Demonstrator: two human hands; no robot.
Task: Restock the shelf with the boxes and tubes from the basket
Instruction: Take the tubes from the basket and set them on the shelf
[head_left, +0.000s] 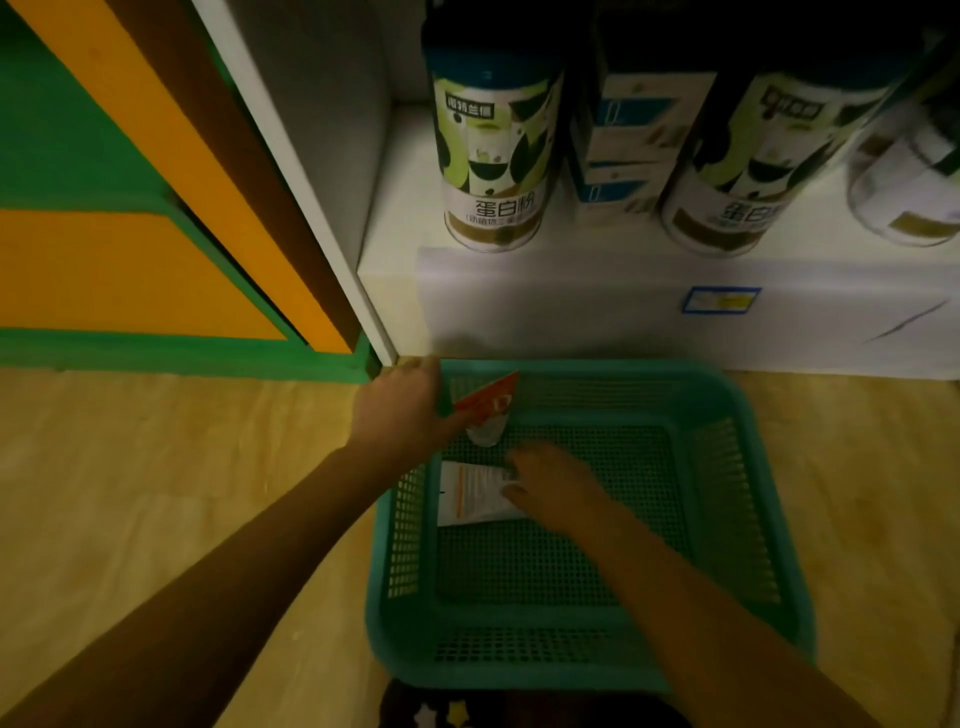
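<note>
Reaching over the far left corner of the green basket (769, 467), the left hand (400, 410) grips a red-and-white tube (493, 399), its fingers closed around the tube's flat crimped end. The tube hangs tilted with its pale cap pointing down, just above the mesh bottom of the basket near the far wall. The right hand (556, 483) is lower in the basket, toward the left wall, with its fingers and thumb curled onto the right end of a white printed tube (472, 493) and pinching it there. That tube lies flat on the basket bottom, its left end close to the left wall, and an orange stripe runs across its printed face; motion blur hides the finer detail. Both forearms are bare and come in from the near edge of the view. The basket sits on a pale wooden floor (156, 441), its far rim just in front of the base of a white shelf (571, 306). On the lowest board of the shelf stand two tall green-and-white canisters (496, 156), one near the left end and one further right, with stacked blue-and-white boxes (618, 150) between them and set further back. A pale jar (914, 176) stands at the right edge of the view beside the second canister. A blue-framed price label (721, 300) is fixed to the front edge of the shelf board, right of its middle. Left of the shelf stands a green-and-orange panel (104, 208).
</note>
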